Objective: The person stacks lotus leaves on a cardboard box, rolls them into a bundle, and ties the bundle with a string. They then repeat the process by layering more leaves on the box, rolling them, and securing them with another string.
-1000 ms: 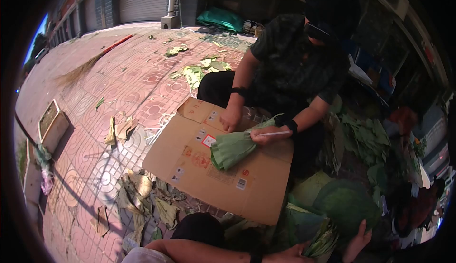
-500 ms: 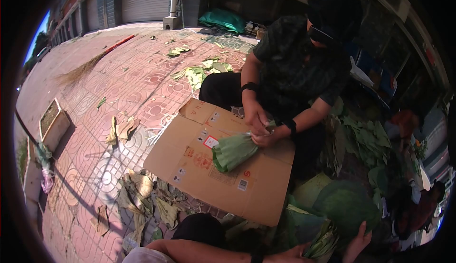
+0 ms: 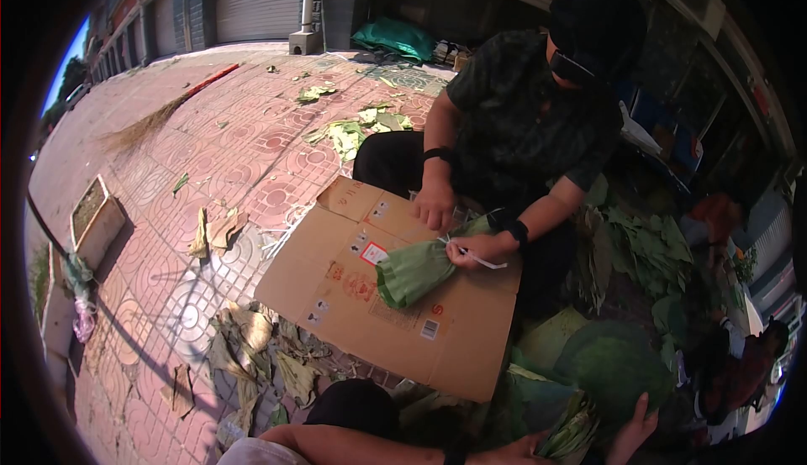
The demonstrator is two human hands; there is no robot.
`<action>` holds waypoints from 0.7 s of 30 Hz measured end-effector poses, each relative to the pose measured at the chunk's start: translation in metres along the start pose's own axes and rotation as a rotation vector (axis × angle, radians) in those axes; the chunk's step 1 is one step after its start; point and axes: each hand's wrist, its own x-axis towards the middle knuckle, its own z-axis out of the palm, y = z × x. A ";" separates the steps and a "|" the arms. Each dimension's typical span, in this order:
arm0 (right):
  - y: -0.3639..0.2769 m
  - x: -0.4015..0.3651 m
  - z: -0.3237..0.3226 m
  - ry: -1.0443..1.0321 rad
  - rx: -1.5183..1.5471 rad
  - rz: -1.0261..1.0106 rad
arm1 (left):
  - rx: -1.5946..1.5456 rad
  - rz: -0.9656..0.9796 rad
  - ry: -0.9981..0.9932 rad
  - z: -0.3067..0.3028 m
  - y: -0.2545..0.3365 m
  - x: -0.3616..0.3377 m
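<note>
At the bottom edge, my left hand (image 3: 523, 448) is closed round a bundle of folded green leaves (image 3: 572, 431). My right hand (image 3: 633, 431) grips the lower edge of a large round green leaf (image 3: 612, 364), its fingers partly hidden. Across from me a co-worker sits by a flattened cardboard sheet (image 3: 378, 297). On it lies a tied leaf bundle (image 3: 414, 273), fanned towards the left. One co-worker hand pinches white string (image 3: 487, 262) at the bundle's neck; the other rests just beyond it.
Dry leaves (image 3: 244, 339) litter the paving left of the cardboard. More green leaves (image 3: 643, 238) are piled at the right. A broom (image 3: 168, 112), a planter (image 3: 97, 213) and a green sack (image 3: 393, 38) lie farther off. Other people are at far right.
The co-worker's hands have parted at the bundle's neck: one moved back and left, and white string now shows trailing right. My own hands have hardly moved.
</note>
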 end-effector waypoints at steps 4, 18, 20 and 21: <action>0.001 0.001 -0.001 0.001 0.009 -0.009 | 0.001 0.019 0.034 0.002 0.003 -0.002; -0.032 -0.009 0.019 -0.040 0.031 0.038 | 0.120 -0.144 0.019 -0.006 0.004 -0.002; -0.021 -0.008 0.016 0.012 0.003 -0.030 | 0.029 -0.109 -0.021 -0.002 0.004 -0.003; -0.032 -0.012 0.018 0.013 -0.012 0.056 | -0.109 -0.005 -0.007 0.000 -0.002 -0.005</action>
